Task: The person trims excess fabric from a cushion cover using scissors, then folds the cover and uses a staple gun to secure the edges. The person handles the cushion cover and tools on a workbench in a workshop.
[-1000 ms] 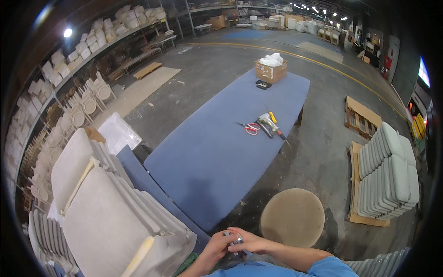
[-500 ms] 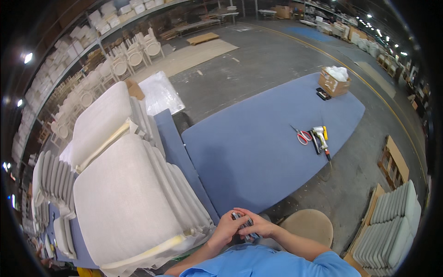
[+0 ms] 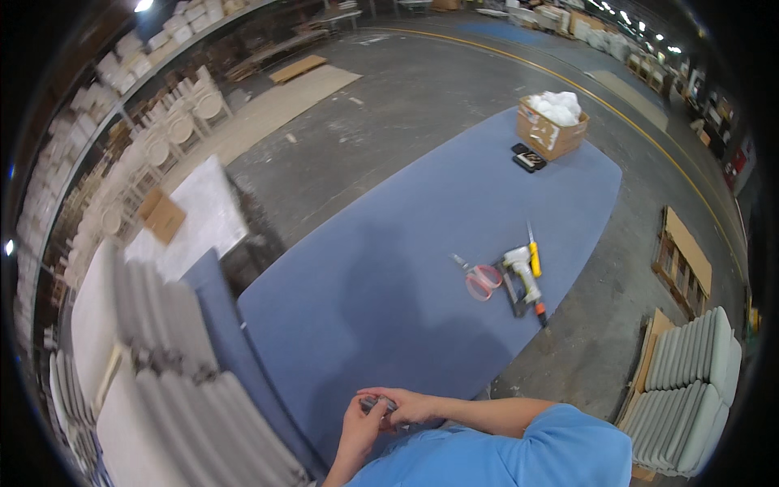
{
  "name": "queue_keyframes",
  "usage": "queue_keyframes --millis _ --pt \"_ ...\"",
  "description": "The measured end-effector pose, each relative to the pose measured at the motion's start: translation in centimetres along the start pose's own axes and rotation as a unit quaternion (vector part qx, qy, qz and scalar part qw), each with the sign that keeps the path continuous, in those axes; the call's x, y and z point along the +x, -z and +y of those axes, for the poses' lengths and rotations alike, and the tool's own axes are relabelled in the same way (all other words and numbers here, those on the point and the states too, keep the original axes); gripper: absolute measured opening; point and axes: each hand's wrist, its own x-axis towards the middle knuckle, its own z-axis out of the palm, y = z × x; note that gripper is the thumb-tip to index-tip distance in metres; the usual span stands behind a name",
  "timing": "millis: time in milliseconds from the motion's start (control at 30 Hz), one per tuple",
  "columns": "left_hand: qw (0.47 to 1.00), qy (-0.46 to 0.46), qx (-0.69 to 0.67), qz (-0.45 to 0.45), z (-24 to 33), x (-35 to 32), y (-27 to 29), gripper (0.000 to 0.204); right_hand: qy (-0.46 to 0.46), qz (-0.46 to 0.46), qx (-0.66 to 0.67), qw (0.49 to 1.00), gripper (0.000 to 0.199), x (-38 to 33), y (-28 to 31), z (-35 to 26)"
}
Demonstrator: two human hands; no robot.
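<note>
Close in front of my blue shirt, at the near edge of the blue-covered table (image 3: 389, 284), my two hands meet. My left hand (image 3: 357, 424) and my right hand (image 3: 412, 407) both have fingers closed around a small grey bundle (image 3: 378, 402) that looks like staple strips. Fingers cover much of it. Farther along the table lies a pneumatic staple gun (image 3: 521, 276) with an orange hose fitting. To its left are red-handled scissors (image 3: 484, 281), and against its right side is a yellow-handled tool (image 3: 534, 258) with a thin shaft.
Stacked padded seat cushions (image 3: 174, 390) rise at my left. A cardboard box (image 3: 545, 138) of white stuffing stands at the table's far end beside black objects (image 3: 529, 159). More cushions (image 3: 682, 390) and a pallet (image 3: 683, 261) stand right. Chair frames line the far left.
My view has shifted toward the table, so the tools look nearer and the left cushion stacks sit farther to the side. Both hands still hold the grey bundle together.
</note>
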Motion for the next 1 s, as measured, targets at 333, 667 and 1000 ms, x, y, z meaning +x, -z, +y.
queue_keyframes --millis 333,667,1000 --pt "0.986 0.076 0.04 -0.141 8.4 13.9 -26.5 0.069 0.102 0.258 0.014 0.961 0.061 -20.1 26.4 -6.2" --pt "0.945 0.258 0.158 -0.127 -6.9 17.5 -20.7 0.027 -0.142 0.67 -0.496 0.534 0.056 -30.5 47.9 -11.2" --pt "0.964 0.199 0.123 -0.125 -9.2 16.7 -19.7 0.025 -0.007 0.724 -0.555 0.41 0.054 -30.9 43.2 -8.7"
